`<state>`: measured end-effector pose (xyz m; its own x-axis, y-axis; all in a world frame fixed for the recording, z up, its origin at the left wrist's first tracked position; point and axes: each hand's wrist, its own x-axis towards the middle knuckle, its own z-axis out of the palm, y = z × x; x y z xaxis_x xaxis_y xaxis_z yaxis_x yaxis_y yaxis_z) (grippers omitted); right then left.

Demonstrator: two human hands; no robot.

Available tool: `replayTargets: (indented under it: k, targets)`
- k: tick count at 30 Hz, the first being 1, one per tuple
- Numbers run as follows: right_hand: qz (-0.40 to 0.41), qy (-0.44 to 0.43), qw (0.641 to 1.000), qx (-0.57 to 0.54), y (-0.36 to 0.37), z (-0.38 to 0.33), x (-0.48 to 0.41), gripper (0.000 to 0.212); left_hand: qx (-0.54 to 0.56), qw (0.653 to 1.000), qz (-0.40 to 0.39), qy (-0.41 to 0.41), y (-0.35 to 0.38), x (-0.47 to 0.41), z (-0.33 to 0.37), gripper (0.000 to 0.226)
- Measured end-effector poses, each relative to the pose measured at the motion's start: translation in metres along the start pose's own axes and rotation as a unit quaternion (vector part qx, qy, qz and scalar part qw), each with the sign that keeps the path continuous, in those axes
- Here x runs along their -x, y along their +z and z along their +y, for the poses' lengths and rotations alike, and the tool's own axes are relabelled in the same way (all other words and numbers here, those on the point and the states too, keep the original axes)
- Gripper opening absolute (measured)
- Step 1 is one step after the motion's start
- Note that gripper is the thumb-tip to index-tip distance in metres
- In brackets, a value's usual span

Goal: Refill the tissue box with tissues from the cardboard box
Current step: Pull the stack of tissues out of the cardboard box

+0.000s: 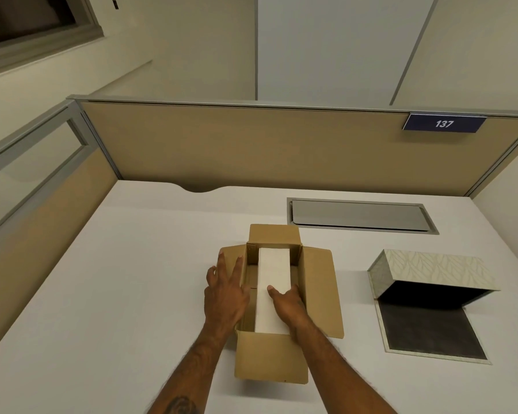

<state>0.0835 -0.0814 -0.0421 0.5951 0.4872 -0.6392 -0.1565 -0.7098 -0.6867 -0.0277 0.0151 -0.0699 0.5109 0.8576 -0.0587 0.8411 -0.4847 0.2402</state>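
An open brown cardboard box (pixel 320 291) sits mid-desk with all flaps folded out. Inside it lies a white stack of tissues (pixel 274 273). My left hand (pixel 225 294) rests flat with fingers spread on the box's left flap and rim. My right hand (pixel 287 306) lies on the near end of the tissue stack, thumb on top and fingers down its right side; whether it grips the stack is unclear. To the right stands the leaf-patterned tissue box (pixel 431 270), its hinged cover raised and its dark inside base (pixel 428 333) flat on the desk.
The white desk (pixel 132 264) is bordered by tan partition panels (pixel 251 144) at the back and left. A grey cable hatch (pixel 359 215) is set into the desk behind the boxes. A blue "137" sign (pixel 444 123) hangs on the back panel.
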Motion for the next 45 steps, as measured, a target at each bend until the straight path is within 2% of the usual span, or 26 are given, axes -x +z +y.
replayTargets:
  k: [8, 13, 18, 28, 38, 45]
  targets:
    - [0.006, 0.025, 0.999, -0.033, 0.003, 0.004, -0.011, 0.053, -0.026, 1.000, 0.004, 0.008, 0.003, 0.002, -0.001, 0.073]
    - [-0.011, 0.069, 0.993, -0.100, 0.001, -0.001, -0.020, 0.052, -0.043, 0.999, 0.002, 0.010, 0.003, 0.002, -0.001, 0.072]
    - [-0.043, 0.090, 0.988, -0.114, 0.000, -0.005, -0.026, 0.049, -0.048, 0.999, 0.004, 0.015, 0.000, 0.002, -0.002, 0.072]
    - [-0.099, 0.103, 0.977, -0.158, -0.010, -0.004, -0.035, 0.051, -0.051, 0.999, 0.004, 0.012, -0.004, 0.003, 0.000, 0.072]
    - [-0.098, 0.091, 0.979, -0.152, -0.009, -0.001, -0.035, 0.053, -0.042, 0.999, -0.003, 0.001, -0.005, 0.005, 0.003, 0.071]
    - [-0.135, 0.095, 0.961, -0.222, -0.012, -0.002, -0.030, 0.036, -0.050, 0.999, -0.002, 0.002, -0.006, 0.005, 0.003, 0.070]
